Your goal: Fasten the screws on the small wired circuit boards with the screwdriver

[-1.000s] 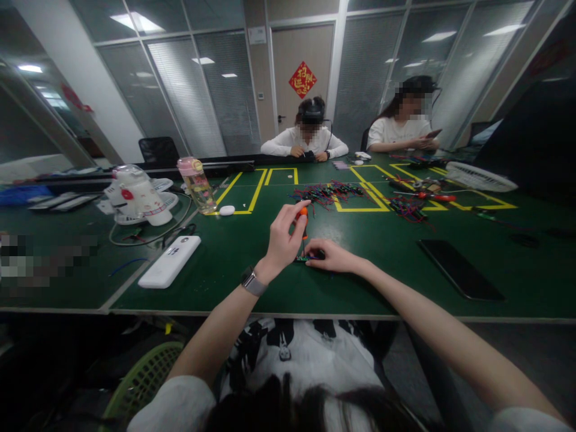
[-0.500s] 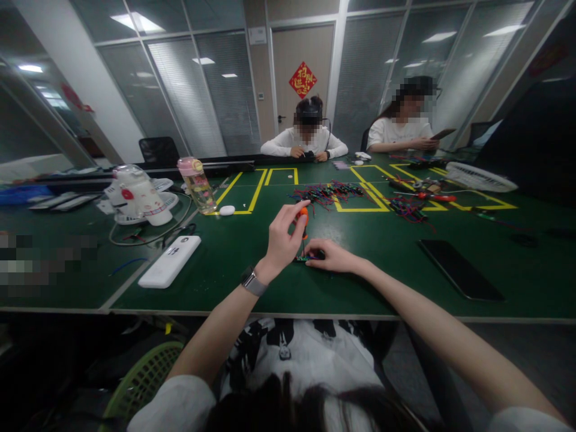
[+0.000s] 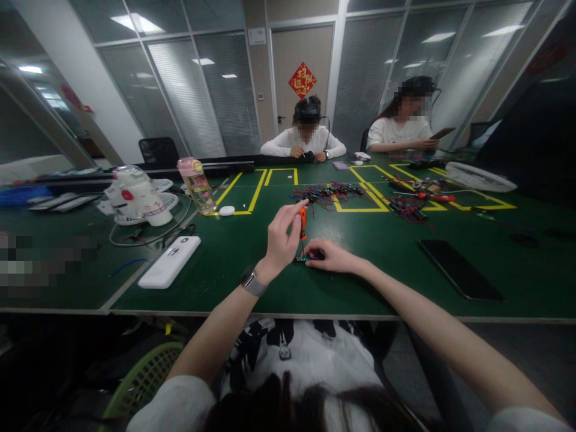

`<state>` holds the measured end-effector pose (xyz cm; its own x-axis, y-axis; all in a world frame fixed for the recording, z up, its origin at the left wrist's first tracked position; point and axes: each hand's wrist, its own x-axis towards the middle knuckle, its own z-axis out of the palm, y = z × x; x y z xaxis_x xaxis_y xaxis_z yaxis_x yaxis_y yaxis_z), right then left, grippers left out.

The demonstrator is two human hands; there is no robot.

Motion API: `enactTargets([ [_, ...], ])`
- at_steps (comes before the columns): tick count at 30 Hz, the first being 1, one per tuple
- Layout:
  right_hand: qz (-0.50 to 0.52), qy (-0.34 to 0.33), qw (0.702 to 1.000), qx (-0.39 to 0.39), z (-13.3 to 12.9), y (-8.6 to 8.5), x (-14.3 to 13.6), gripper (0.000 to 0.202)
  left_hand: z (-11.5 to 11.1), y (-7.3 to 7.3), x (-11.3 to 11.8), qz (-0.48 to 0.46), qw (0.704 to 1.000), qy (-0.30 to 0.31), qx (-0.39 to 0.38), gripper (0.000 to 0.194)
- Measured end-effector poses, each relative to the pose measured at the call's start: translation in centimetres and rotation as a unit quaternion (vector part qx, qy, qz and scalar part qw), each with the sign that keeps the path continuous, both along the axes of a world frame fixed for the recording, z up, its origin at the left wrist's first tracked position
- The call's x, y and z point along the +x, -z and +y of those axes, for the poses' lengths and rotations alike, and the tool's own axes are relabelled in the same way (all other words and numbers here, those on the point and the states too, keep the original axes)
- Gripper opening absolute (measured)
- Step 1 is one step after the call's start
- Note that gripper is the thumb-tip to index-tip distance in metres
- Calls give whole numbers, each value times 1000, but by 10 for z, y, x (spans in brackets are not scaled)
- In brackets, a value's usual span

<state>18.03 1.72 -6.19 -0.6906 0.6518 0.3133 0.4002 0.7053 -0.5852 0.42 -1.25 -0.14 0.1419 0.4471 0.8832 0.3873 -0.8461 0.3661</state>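
Observation:
My left hand (image 3: 284, 234) is closed around the orange handle of a screwdriver (image 3: 303, 225), its index finger resting near the top end. The shaft points down, almost upright, to a small green circuit board (image 3: 300, 259) on the table. From the right, my right hand (image 3: 330, 255) pinches the board and its wires against the tabletop. Part of the board is hidden under those fingers. Beyond my hands lies a heap of small boards with red and blue wires (image 3: 333, 193).
A white power bank (image 3: 170, 261) lies to the left, and a black phone (image 3: 459, 269) to the right. Further back stand a clear bottle (image 3: 198, 187) and a white earbud case (image 3: 227, 210). Red-handled pliers (image 3: 436, 197) lie among wired boards. Two people sit across the green table (image 3: 369, 294).
The screwdriver handle has turned and stands a little more upright, with my left fingers shifted slightly around it. My right hand stays on the board.

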Motion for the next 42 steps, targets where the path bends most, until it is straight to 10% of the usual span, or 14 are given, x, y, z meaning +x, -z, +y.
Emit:
enactTargets([
  [42,-6,-1,1000,-9,0,-2,0,15,2,0,-1,-23,998,-46,30,14],
])
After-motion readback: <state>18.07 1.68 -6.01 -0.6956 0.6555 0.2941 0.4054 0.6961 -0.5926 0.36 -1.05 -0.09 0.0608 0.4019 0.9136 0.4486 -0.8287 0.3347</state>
